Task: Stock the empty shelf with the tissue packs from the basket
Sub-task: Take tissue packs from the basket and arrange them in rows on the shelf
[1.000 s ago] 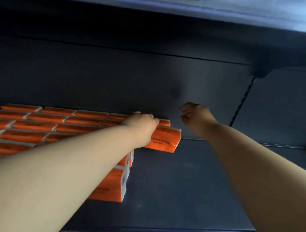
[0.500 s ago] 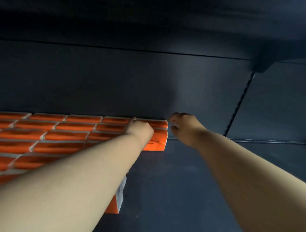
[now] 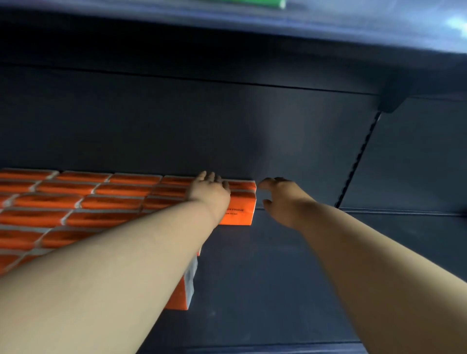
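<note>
Orange tissue packs (image 3: 83,202) stand in several rows on the left part of the dark shelf (image 3: 265,265). My left hand (image 3: 209,192) lies flat with straight fingers on top of the rightmost packs at the back, above an orange pack (image 3: 240,212) whose printed front faces me. My right hand (image 3: 280,199) hovers just right of that pack with fingers spread, holding nothing. One more orange pack (image 3: 182,293) shows below my left forearm. The basket is out of view.
The shelf's dark back panel (image 3: 227,126) rises behind the packs. A slotted upright (image 3: 358,156) runs down at the right. The shelf above (image 3: 252,27) overhangs, with something green (image 3: 257,3) on it. The right part of the shelf floor is bare.
My left hand pushed the pack back into line with the rows and now lies flat on top. My right hand has uncurled its fingers and stays beside the pack.
</note>
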`<state>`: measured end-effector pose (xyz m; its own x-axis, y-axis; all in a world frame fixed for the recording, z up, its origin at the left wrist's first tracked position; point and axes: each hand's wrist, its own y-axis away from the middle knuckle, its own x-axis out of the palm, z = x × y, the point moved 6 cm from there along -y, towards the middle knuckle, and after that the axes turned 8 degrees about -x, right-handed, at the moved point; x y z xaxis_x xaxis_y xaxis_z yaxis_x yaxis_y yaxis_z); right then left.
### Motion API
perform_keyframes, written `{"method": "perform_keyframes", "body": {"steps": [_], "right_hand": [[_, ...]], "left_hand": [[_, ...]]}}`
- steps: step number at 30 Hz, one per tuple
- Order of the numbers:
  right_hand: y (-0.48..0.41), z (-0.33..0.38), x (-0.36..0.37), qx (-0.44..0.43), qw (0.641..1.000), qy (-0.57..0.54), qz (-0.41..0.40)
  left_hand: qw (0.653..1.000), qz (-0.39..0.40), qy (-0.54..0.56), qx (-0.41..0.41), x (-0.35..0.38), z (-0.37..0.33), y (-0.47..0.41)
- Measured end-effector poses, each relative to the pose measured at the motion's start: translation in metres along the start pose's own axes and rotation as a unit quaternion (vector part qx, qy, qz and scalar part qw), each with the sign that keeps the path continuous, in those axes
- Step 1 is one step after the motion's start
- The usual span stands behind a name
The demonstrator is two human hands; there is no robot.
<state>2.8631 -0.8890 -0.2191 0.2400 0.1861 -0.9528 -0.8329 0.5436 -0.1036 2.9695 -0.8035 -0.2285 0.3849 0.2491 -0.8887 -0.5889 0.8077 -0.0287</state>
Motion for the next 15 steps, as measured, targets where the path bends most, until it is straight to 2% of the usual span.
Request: {"method": "perform_keyframes", "body": {"steps": [7,15], "right_hand": [[0.046,0.032,-0.011,-0.032,0.998,0.052,0.035],[0.125,0.096,-0.016,-0.054,0.993,0.078,0.071]], "left_hand": [[0.995,-0.053,0.083,0.000,-0.022,0.024,0.063],[0.985,-0.069,0.149,0.058,-0.021,0.042,0.174]]}}
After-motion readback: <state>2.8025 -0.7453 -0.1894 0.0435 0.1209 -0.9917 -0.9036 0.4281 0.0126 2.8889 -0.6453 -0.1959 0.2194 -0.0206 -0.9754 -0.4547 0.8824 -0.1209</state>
